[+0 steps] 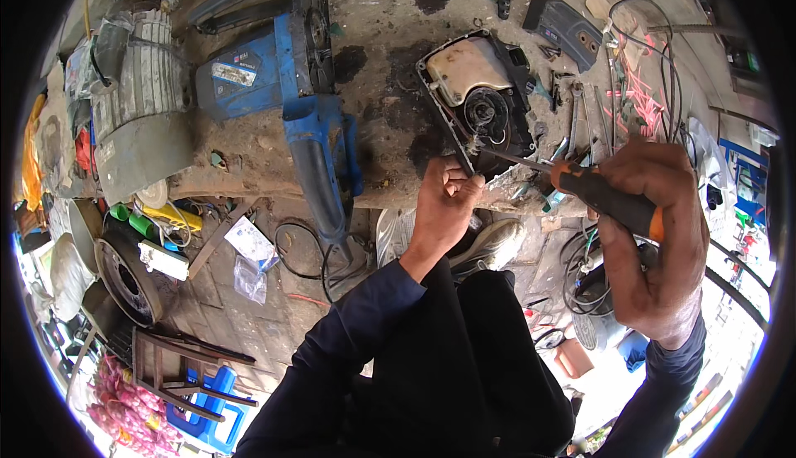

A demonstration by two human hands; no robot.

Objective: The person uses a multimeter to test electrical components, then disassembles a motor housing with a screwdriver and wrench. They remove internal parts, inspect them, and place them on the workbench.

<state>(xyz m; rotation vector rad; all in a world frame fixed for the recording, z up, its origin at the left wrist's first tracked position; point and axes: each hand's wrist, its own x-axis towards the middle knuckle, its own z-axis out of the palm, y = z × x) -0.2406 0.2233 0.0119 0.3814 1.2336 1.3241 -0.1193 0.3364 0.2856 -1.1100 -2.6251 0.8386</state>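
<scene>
A black plastic housing (518, 126) lies opened up on the dirty workbench, with a cream-coloured tank (468, 68) and a round dark part (485, 110) inside. At its near left corner, my left hand (448, 201) is closed on the rim, thumb and fingers pinching the edge. My right hand (659, 234) grips a screwdriver (609, 197) by its orange and black handle. The shaft points left into the near part of the housing, below the round part. Whether the tip touches anything is too small to tell.
A blue power tool (249, 72) lies left of the housing, its handle over the bench edge. Further left stands a grey finned motor (149, 85). A black cover (564, 31), pink strands (643, 101) and loose tools lie at the right. A wheel rim (128, 280) rests on the floor.
</scene>
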